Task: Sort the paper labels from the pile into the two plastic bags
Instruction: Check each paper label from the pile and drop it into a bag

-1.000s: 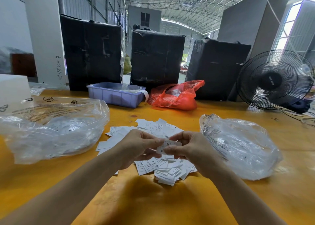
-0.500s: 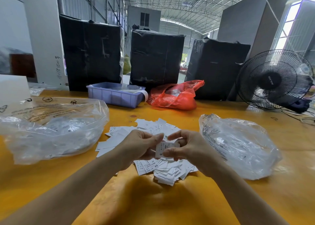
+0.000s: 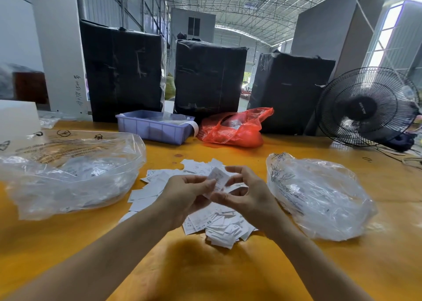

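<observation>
Labels point(image 3: 212, 223) in a loose white pile at frame centre on the yellow table point(image 3: 205, 273), between the two clear bags; several show "XS" or "S" print; one label point(image 3: 218, 178) is lifted above the pile, curled, held between both hands.

Left hand point(image 3: 182, 195), just left of centre: fingers curled, thumb tip on the label's lower left edge, pinching it; forearm runs in from lower left.

Right hand point(image 3: 249, 193), just right of centre: thumb and forefinger arched around the label's right side, thumb tip touching its lower end; other fingers loosely bent; whether the forefinger touches the paper, can't tell.

Left bag point(image 3: 68, 175), mid-left of frame: mouth open and wide, printed text on the far flap, white labels visible inside.

Right bag point(image 3: 319, 198), mid-right: crumpled, printed along its left edge; contents can't be made out.

Back of table, upper centre: blue tray point(image 3: 155, 127); red bag point(image 3: 233, 129) just right of it; three black-wrapped bales point(image 3: 123, 72) behind; black fan point(image 3: 365, 106) at upper right.
</observation>
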{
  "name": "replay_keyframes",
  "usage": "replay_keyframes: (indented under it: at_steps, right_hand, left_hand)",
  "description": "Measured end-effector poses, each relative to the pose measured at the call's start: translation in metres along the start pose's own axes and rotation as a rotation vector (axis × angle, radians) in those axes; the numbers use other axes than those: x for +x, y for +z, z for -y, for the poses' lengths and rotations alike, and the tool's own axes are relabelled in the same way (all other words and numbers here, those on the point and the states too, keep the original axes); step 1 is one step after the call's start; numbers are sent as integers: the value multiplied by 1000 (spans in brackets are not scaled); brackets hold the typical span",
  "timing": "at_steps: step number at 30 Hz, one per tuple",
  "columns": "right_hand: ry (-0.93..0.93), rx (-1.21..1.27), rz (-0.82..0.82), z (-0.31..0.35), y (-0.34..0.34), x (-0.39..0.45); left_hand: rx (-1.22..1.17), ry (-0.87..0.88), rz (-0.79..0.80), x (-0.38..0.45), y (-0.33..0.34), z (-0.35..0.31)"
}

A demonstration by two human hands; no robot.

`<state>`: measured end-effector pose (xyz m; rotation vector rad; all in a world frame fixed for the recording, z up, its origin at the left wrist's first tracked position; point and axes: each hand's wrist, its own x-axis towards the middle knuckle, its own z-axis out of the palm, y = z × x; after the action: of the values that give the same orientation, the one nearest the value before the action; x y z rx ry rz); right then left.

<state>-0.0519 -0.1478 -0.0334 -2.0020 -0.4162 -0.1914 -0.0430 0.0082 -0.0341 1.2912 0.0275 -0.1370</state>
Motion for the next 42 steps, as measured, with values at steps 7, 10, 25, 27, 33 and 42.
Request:
replay_keyframes:
  at_steps: [7, 10, 25, 27, 33, 42]
  right_hand:
    - [-69, 81, -42, -3, 8, -1]
    - [-47, 160, -51, -4, 5, 1]
    - [-36, 224, -39, -9, -5, 7]
    - [-18, 208, -18, -7, -5, 7]
    - [52, 129, 73, -4, -4, 4]
    - [85, 197, 44, -5, -9, 4]
  left_hand:
    - [-66, 12, -32, 0, 1, 0]
    - [-54, 0, -14, 1, 0, -3]
    - [258, 149, -55, 6, -4, 4]
    - [279, 159, -51, 6, -5, 5]
    - [357, 212, -72, 7, -3, 5]
    - [436, 222, -44, 5, -4, 3]
